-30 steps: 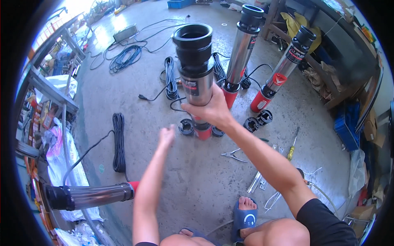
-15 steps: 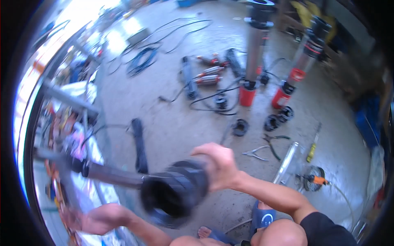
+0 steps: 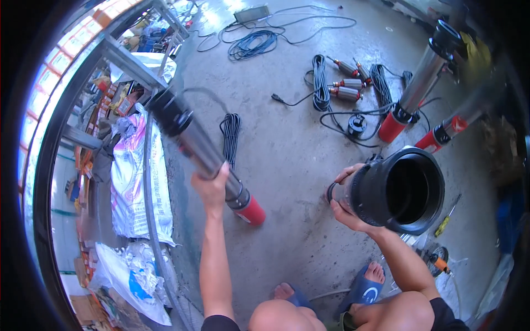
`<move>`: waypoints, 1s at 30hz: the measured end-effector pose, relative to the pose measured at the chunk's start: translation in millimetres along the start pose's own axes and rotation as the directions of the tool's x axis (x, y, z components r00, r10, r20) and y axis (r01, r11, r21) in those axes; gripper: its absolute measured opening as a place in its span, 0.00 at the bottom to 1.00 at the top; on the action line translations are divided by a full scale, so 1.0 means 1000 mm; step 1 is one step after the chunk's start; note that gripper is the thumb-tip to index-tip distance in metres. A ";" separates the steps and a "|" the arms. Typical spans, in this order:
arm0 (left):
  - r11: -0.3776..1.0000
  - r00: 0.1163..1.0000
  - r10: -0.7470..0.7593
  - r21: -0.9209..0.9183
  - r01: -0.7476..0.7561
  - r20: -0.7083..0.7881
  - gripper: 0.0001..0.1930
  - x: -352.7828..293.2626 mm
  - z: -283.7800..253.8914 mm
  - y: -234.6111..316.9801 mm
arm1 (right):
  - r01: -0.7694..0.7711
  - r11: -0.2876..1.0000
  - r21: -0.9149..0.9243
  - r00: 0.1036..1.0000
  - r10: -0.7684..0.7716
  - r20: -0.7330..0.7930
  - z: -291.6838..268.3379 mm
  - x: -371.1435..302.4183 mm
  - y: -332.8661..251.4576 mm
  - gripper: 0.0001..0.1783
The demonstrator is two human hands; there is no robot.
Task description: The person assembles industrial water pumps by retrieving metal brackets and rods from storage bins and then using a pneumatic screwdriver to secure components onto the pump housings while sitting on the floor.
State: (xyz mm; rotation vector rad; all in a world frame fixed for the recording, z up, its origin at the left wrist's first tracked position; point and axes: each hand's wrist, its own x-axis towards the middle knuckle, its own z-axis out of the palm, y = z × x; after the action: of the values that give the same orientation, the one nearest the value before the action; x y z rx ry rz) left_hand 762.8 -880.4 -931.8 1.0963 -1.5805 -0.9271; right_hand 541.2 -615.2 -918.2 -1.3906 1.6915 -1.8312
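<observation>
My left hand (image 3: 211, 190) is wrapped round the metal body of a tube-shaped pump (image 3: 200, 144). This pump leans left, its black collar at the top and its red base low, by the floor; contact with the floor is hard to judge. On the right, my right hand (image 3: 349, 207) grips another tube-shaped piece (image 3: 361, 193) behind its wide black mouth. That mouth is open and faces up toward me, dark inside. The rest of this piece is mostly hidden behind the mouth and my fingers.
Two more red-based pumps, one nearer (image 3: 414, 91) and one blurred (image 3: 455, 124), stand at right. Coiled cables (image 3: 320, 83), metal cylinders (image 3: 348, 89) and a black ring (image 3: 357, 126) lie beyond. A screwdriver (image 3: 447, 215) lies right; white sacks (image 3: 141, 187) line the left.
My left hand, blurred at lower left before, now grips the pump's body. My right hand has carried the black-mouthed piece rightward, and its mouth has turned. The whole view has shifted too.
</observation>
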 end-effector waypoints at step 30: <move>0.966 0.984 -0.039 -0.258 -0.007 -0.174 0.19 0.008 -0.040 -0.025 | 0.120 0.992 0.049 0.988 -0.114 -0.103 0.045 0.007 -0.040 0.34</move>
State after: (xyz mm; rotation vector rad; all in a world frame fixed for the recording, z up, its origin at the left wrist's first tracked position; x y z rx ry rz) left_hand 806.1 -898.1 -942.5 0.9794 -1.2669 -0.9865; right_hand 588.0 -637.4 -886.9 -1.4256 1.6236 -2.0268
